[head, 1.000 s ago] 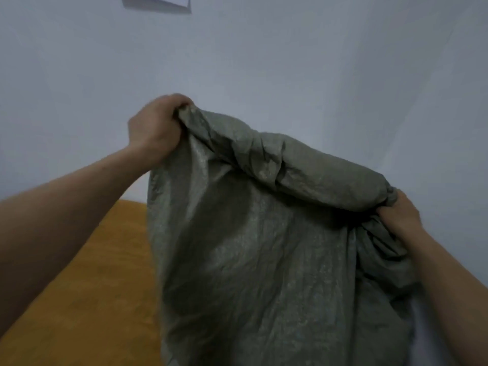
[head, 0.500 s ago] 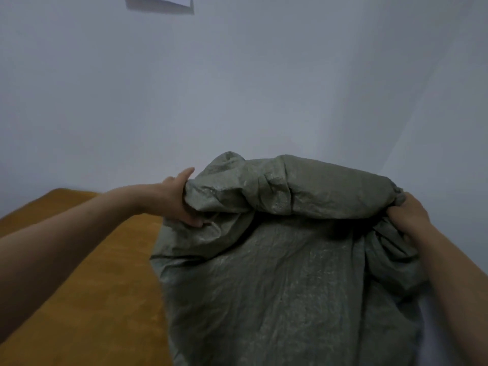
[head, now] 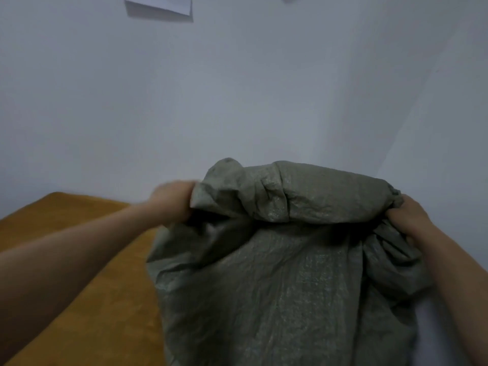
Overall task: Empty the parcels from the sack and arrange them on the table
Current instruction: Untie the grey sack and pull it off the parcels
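A grey-green woven sack [head: 277,281] hangs in front of me, held up by its top end, which is bunched into a thick roll. My left hand [head: 173,200] is closed on the roll's left end and looks blurred. My right hand [head: 408,219] grips gathered cloth at the right end. The sack's lower part runs out of the bottom of the frame. No parcel is visible; whatever is inside or below the sack is hidden.
An orange-brown table [head: 79,286] lies at the lower left, partly under my left forearm. Pale walls meet in a corner behind the sack. A sheet of white paper [head: 161,3] is stuck high on the wall.
My left hand has dropped from a high raised position to about the height of my right hand, and the sack's top roll now lies level. My right hand has stayed put.
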